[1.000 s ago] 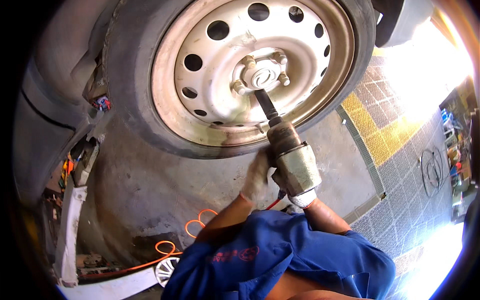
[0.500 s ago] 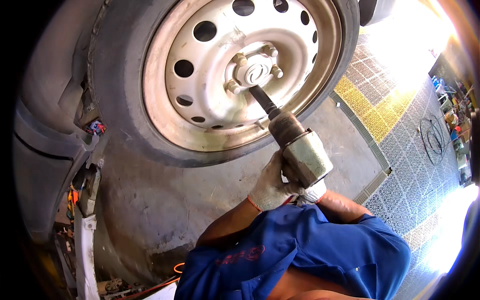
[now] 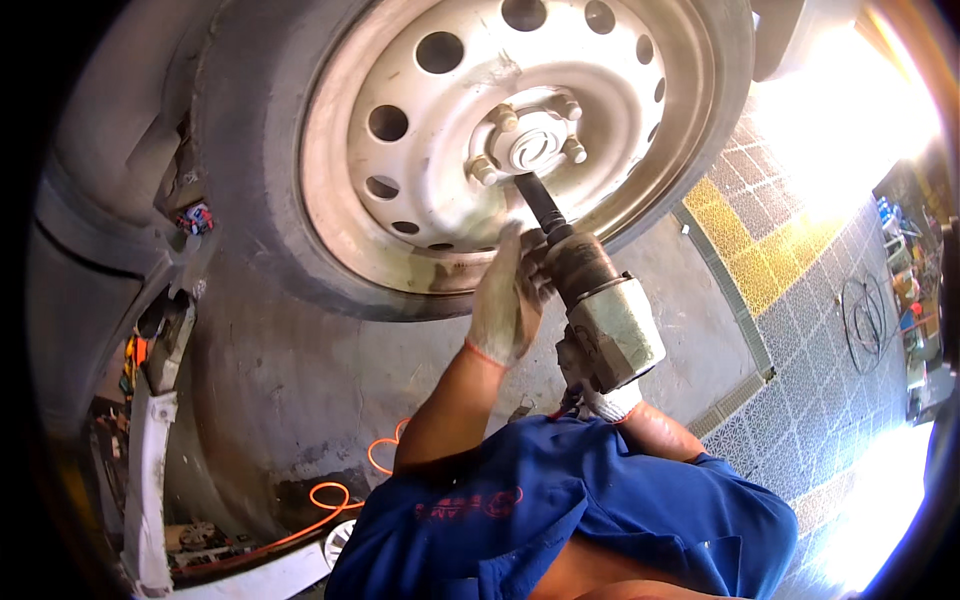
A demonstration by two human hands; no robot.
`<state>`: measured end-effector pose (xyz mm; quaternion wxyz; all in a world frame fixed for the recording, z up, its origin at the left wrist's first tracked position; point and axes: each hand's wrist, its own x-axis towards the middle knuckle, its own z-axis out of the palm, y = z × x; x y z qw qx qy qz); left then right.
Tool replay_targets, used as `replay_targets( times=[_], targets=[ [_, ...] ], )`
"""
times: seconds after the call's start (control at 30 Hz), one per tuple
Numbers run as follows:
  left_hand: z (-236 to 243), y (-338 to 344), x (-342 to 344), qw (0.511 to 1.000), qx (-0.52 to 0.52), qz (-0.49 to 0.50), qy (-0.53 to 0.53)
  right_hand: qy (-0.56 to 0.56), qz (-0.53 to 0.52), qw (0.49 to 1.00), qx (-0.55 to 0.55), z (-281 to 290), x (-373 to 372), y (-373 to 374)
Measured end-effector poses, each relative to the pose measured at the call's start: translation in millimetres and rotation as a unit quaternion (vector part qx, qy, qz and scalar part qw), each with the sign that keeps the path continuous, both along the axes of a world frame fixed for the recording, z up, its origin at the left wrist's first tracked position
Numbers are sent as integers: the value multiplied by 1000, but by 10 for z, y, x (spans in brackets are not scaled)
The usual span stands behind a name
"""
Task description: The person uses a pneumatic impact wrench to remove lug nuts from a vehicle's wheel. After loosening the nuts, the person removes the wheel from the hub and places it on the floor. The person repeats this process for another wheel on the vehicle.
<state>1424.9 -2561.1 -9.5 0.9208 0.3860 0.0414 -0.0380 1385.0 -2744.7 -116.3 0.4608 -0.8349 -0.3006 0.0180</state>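
Left hand (image 3: 503, 308) moved forward, grip spread; right hand (image 3: 614, 402) clasps wrench (image 3: 612, 325) over grey floor (image 3: 300, 390) beside patterned tiles (image 3: 810, 310).

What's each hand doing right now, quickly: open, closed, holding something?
Left hand: open beside the impact wrench; whether it touches cannot be told.
Right hand: closed, holding the impact wrench, mostly hidden behind it.

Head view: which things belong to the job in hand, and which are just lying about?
Job in hand:
impact wrench, in the right hand
left hand, by the wrench's front
wheel, with nuts around its hub
orange hose, perhaps the wrench's supply

Lying about, apparently:
coiled dark cable on the patterned mat
clutter along the right edge
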Motion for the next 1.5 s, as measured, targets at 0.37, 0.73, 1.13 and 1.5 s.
replay_targets(
  times=[0.37,0.73,1.13,1.5],
  targets=[
    [265,-168,429,987,-102,120,37,-66,-39,996,-47,272,93,65],
    [380,-256,486,979,-119,153,69,-152,-57,987,14,242,107,47],
    [373,-301,491,977,-119,171,39,11,-14,999,49,140,126,-26],
    [328,-253,490,986,-94,130,35,-78,0,993,86,-33,159,-19]
  ],
)
